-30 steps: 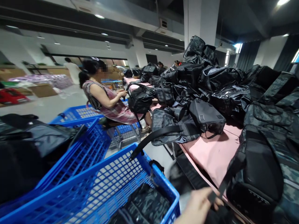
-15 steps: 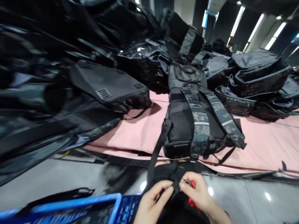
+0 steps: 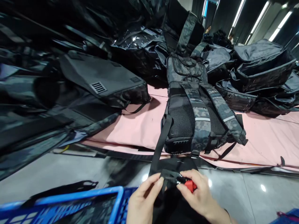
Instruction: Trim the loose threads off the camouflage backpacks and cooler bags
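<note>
Close to my body, my left hand (image 3: 145,197) pinches a black webbing strap (image 3: 161,144) near its loose end. The strap hangs from the lower left side of a camouflage backpack (image 3: 181,126), which lies with its shoulder straps and mesh back facing up. My right hand (image 3: 198,193) is closed around a small red-handled tool (image 3: 190,185); its exact kind is hidden by the fingers. Something dark and shiny sits at the right fingertips, touching or very near the strap end. Both hands are just below the table edge, in front of the backpack.
A pink-covered table (image 3: 133,130) bears the backpack. Opened camouflage bags (image 3: 263,71) are piled at the right, and a dark grey bag (image 3: 105,77) lies at the left. A blue plastic basket (image 3: 93,193) stands at the lower left.
My hands have shifted slightly apart, and the strap end now stretches between them. The right hand has turned, bringing the red part up beside its fingertips. The view has tilted slightly.
</note>
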A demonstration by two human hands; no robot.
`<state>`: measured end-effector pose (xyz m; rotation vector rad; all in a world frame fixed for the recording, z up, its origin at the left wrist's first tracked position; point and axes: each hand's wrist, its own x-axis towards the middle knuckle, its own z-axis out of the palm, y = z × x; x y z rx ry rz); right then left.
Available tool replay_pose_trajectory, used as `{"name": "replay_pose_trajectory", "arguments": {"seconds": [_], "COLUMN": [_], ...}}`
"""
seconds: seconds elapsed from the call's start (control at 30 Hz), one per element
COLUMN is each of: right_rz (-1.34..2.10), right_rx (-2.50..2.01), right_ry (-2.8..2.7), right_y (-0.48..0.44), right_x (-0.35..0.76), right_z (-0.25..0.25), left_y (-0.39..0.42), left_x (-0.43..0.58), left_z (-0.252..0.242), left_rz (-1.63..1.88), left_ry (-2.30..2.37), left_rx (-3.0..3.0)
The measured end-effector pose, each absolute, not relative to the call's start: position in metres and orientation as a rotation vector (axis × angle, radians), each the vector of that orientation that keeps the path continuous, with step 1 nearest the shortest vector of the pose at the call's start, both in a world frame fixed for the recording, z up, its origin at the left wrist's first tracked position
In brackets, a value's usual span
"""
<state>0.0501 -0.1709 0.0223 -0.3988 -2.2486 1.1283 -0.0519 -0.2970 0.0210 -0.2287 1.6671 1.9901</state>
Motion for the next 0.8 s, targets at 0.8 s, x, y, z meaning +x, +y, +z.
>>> {"name": "replay_pose_trajectory", "arguments": {"seconds": [0.8], "right_rz": [1.955], "right_rx": [-0.503], "right_ry": [-1.742], "right_y": [-0.158], "right_x": [0.047], "right_z": [0.007], "left_y": [-0.288], "left_x": [-0.04], "left_z": [0.025], "left_rz": [1.797], "left_ry": [0.92], "left_rx": [-0.08]}}
